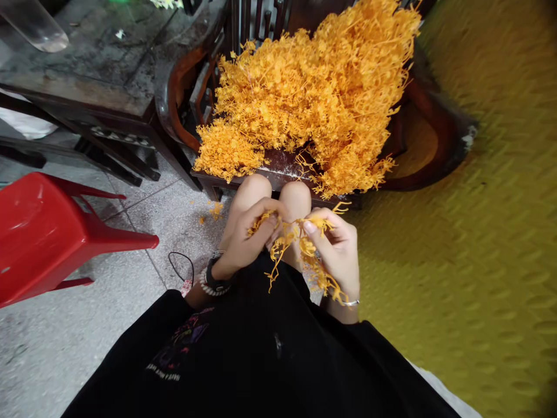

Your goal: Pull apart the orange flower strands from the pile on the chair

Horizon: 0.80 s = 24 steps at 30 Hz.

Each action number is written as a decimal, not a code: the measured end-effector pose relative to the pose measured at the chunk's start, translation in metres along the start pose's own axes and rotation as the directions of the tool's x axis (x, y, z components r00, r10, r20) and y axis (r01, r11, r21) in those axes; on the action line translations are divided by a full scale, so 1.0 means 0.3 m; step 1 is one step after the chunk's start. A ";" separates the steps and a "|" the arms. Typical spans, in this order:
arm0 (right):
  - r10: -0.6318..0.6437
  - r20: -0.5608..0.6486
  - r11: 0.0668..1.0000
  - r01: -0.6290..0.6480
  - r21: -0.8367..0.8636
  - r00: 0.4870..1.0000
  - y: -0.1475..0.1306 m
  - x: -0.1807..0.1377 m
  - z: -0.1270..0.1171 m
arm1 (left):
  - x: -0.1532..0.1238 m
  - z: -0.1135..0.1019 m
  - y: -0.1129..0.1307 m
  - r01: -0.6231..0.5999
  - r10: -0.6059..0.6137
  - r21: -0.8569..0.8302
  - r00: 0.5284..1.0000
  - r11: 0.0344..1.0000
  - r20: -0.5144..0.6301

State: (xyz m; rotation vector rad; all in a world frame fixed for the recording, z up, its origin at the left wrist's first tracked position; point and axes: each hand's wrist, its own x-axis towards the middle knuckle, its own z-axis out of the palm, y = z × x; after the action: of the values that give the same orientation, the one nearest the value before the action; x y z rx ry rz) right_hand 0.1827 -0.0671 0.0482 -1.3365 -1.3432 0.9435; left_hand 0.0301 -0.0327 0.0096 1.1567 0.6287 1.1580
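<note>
Orange, thin-branched sprigs (282, 249), which look like plastic artificial-flower parts, stretch between my two hands above my lap. My left hand (252, 235) is closed around some of them, the thumb pressed against the fingers and orange bits showing inside the curl. Thumb and fingers of my right hand (337, 247) pinch another part of the sprigs. From there a longer strand (322, 276) hangs toward the right wrist. Just beyond my knees, a large heap of the same orange sprigs (313, 87) covers the seat of a dark wooden chair.
The chair's curved armrest (448, 151) is at the right, beside a yellow textured surface (456, 278). A dark wooden table (100, 64) stands at upper left, with a red plastic stool (47, 232) below it. Orange scraps (215, 210) lie on the speckled floor (139, 267).
</note>
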 end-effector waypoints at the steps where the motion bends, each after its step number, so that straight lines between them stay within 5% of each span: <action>1: -0.004 0.049 1.000 0.004 -0.008 0.999 0.002 0.005 -0.003 | 0.003 -0.005 -0.006 0.004 -0.004 -0.023 1.000 1.000 0.002; 5: -0.060 0.248 0.996 0.076 -0.053 0.967 0.007 0.030 -0.002 | 0.014 -0.023 -0.020 0.079 -0.077 -0.016 0.992 0.997 0.096; 9: -0.074 0.453 0.986 0.134 -0.103 0.888 0.013 0.050 0.005 | 0.022 -0.023 -0.005 0.005 -0.043 0.221 0.985 0.975 0.167; 15: 0.058 0.507 0.966 0.080 -0.246 0.860 0.041 0.057 0.000 | 0.050 -0.050 0.034 -0.133 -0.104 0.623 0.939 0.771 0.329; 19: 0.085 0.545 0.989 -0.003 -0.150 0.834 0.052 0.057 -0.009 | 0.050 -0.086 0.013 -0.075 -0.131 0.469 0.910 0.880 0.393; 22: 0.077 0.613 0.992 -0.124 0.035 0.786 0.042 0.051 -0.009 | 0.028 -0.098 -0.027 0.186 -0.224 0.136 0.901 0.973 0.371; 24: 0.065 0.625 0.966 -0.207 0.157 0.778 0.036 0.042 0.002 | 0.011 -0.096 -0.055 0.347 -0.282 -0.104 0.876 0.932 0.392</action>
State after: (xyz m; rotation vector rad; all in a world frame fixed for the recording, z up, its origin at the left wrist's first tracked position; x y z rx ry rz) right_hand 0.1858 -0.0535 0.0390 -0.9917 -1.5710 1.6868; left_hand 0.0125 -0.0186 -0.0149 1.0420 0.3957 0.6734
